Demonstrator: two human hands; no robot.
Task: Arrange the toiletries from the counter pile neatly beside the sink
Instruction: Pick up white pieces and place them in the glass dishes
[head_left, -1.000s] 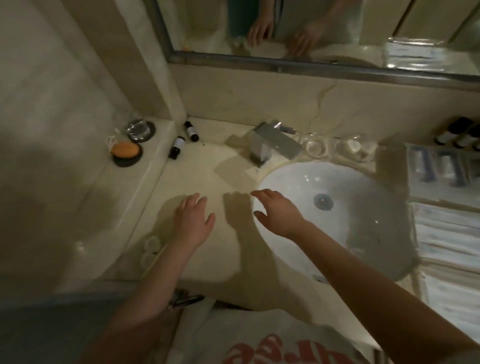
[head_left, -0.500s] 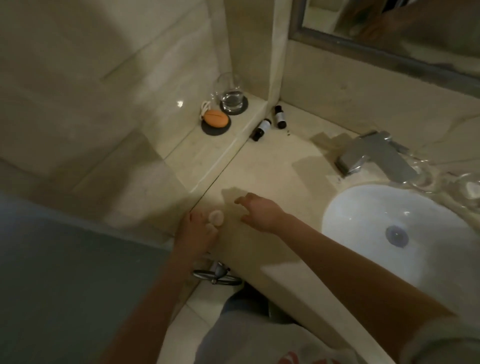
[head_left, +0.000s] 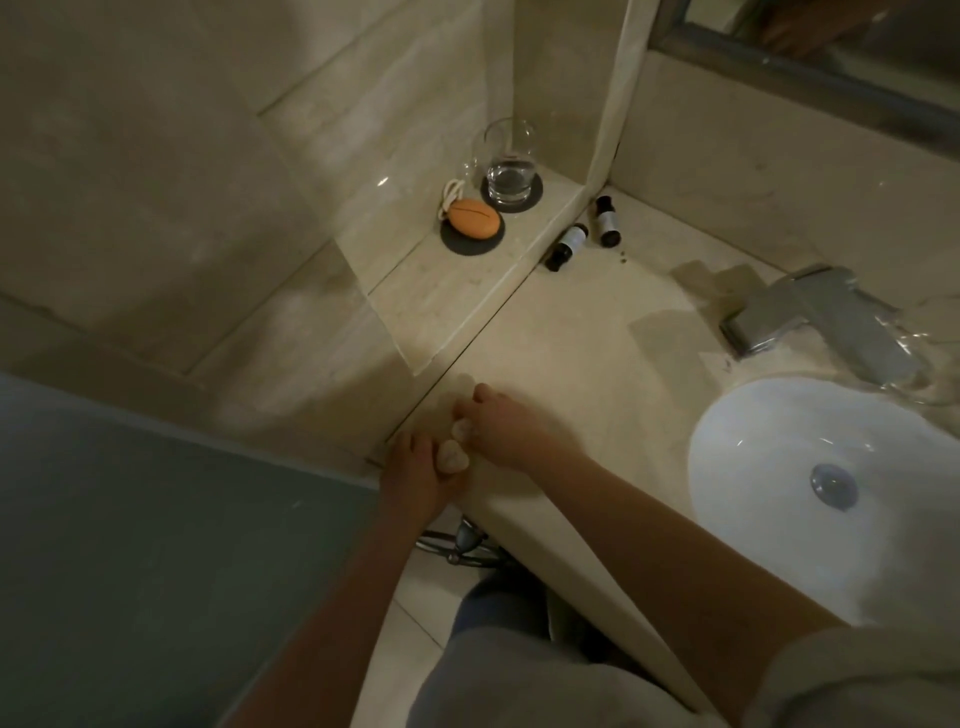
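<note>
Two small pale round containers sit at the counter's near left corner. My left hand (head_left: 415, 475) grips the nearer small pale container (head_left: 451, 457). My right hand (head_left: 501, 426) curls its fingers round the farther small pale container (head_left: 462, 429); most of it is hidden. Two dark little bottles (head_left: 567, 247) with white labels lie on the counter (head_left: 587, 364) in the back corner. The white sink basin (head_left: 779, 467) is to the right.
A raised ledge (head_left: 441, 301) on the left carries an orange soap (head_left: 474, 219) on a dark coaster and a glass of water (head_left: 510, 161) on another coaster. The chrome faucet (head_left: 815, 322) stands behind the basin. A mirror hangs top right.
The view has swung left. Both hands moved from mid-counter to the near left corner and closed on the two small pale containers.
</note>
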